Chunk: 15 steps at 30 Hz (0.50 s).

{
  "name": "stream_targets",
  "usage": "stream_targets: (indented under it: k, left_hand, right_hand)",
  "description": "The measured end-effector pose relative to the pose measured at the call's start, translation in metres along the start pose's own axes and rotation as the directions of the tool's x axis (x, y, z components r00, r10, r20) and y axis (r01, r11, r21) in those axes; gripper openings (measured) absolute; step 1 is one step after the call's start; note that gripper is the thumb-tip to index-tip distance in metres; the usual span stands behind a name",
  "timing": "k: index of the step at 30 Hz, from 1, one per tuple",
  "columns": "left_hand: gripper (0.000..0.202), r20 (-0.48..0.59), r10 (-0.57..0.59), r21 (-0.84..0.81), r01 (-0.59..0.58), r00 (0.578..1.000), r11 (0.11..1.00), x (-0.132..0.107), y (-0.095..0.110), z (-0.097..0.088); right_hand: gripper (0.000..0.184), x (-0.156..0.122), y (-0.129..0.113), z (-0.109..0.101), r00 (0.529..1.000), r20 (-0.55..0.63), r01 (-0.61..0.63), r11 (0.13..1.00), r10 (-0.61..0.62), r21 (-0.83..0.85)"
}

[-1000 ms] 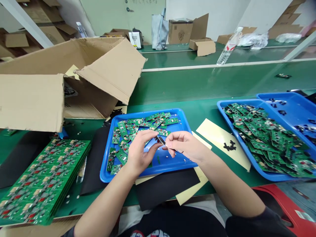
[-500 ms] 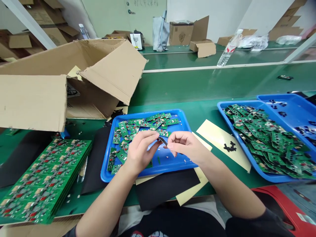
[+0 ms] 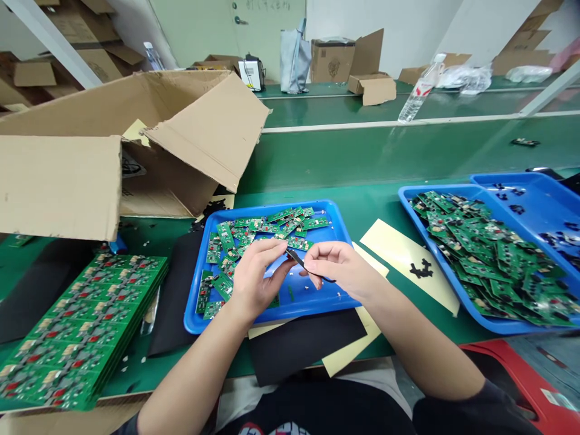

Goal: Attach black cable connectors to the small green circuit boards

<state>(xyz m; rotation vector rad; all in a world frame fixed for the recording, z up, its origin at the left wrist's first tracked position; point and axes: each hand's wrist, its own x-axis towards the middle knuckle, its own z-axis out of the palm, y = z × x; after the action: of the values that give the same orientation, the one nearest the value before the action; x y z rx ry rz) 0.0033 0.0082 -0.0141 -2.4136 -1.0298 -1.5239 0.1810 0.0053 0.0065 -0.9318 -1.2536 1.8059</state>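
My left hand (image 3: 260,272) is closed, its thumb and fingertips pinching the upper end of a thin black strip (image 3: 296,258). Whatever else lies behind those fingers is hidden. My right hand (image 3: 339,269) pinches the same strip farther down, and a narrow black tail sticks out beneath its fingers. Both hands hover over a blue tray (image 3: 338,220). Small green circuit boards (image 3: 254,226) lie jumbled in that tray, mostly at its back and left, with tiny pale scraps on its bare floor.
Stacked green board panels (image 3: 86,326) stand at left beside a black sheet (image 3: 172,296). A large open carton (image 3: 208,127) rises behind them. At right are a heaped blue tray (image 3: 408,196) and a cream sheet (image 3: 385,241) bearing black cut pieces (image 3: 421,269). Another black sheet (image 3: 308,344) lies in front.
More of the black strip now shows between my hands, and its tail has come out below my right fingers. My left fingertips have shifted slightly left. The trays have stayed put.
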Motion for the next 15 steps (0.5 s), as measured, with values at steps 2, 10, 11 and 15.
stream_targets:
  k: [2, 10, 11, 15]
  left_hand:
    - [0.027, 0.009, -0.01, -0.01, 0.01, 1.0, 1.0, 0.0002, 0.001, -0.0002]
    - [0.024, 0.046, -0.032, -0.024, 0.033, 0.998, 0.999, 0.0007, 0.0022, -0.0016]
    - [0.024, 0.05, -0.028, -0.03, 0.03, 0.998, 0.999, 0.0009, 0.0022, -0.0019]
    - [0.025, 0.063, -0.009, -0.076, 0.014, 0.998, 0.997, 0.0007, 0.0018, -0.0023]
  right_hand:
    - [0.015, 0.0004, 0.0, -0.0001, 1.0, 0.003, -0.013, 1.0, 0.013, -0.005]
    - [0.016, 0.0016, 0.0014, -0.002, 1.0, 0.001, -0.016, 0.999, 0.016, -0.035]
    - [0.016, 0.0016, 0.0016, -0.0018, 1.0, -0.012, -0.002, 0.999, 0.002, -0.045]
    - [0.014, 0.001, 0.0016, -0.0006, 0.996, -0.077, 0.046, 0.995, -0.052, -0.087]
